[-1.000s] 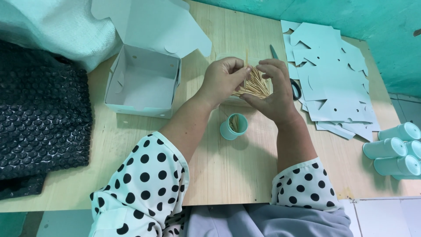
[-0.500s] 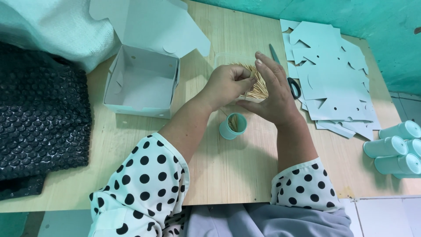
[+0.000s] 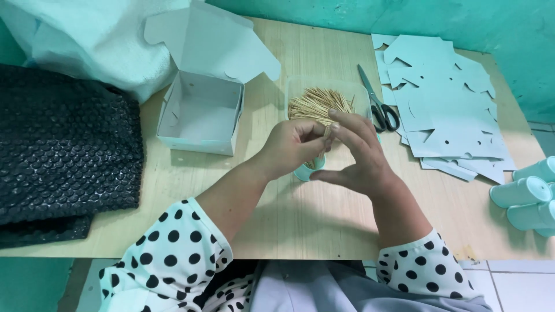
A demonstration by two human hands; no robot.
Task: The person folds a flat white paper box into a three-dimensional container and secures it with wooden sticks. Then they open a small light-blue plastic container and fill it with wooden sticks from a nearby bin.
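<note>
Both hands meet mid-counter (image 3: 173, 190), over a small teal cup (image 3: 306, 171) that stands just near of a clear tub (image 3: 300, 86) full of toothpicks (image 3: 319, 101). Left hand (image 3: 293, 147): fingers curled in, grip pinching a small bunch of toothpicks (image 3: 325, 138) that hangs down into the cup's mouth. Right hand (image 3: 358, 156): grip spread, fingers fanned and loose, fingertips touching the top of the same bunch, thumb reaching toward the cup's right side. Cup mostly hidden behind both hands, only its lower rim showing.

Left of the hands, an open pale teal cardboard box (image 3: 199, 112) with its lid flap standing up at the far side; inside looks bare. Far left, black bubble wrap (image 3: 63, 156) folded in a stack, with a white bag (image 3: 81, 40) beyond it. Right of the tub, scissors (image 3: 378, 107) with black handles, lying just beside a heap of flat pale teal box cutouts (image 3: 445, 110). At the right edge, several more teal cups (image 3: 526, 196) lie on their sides, off the counter. Polka-dot sleeves on both arms.
</note>
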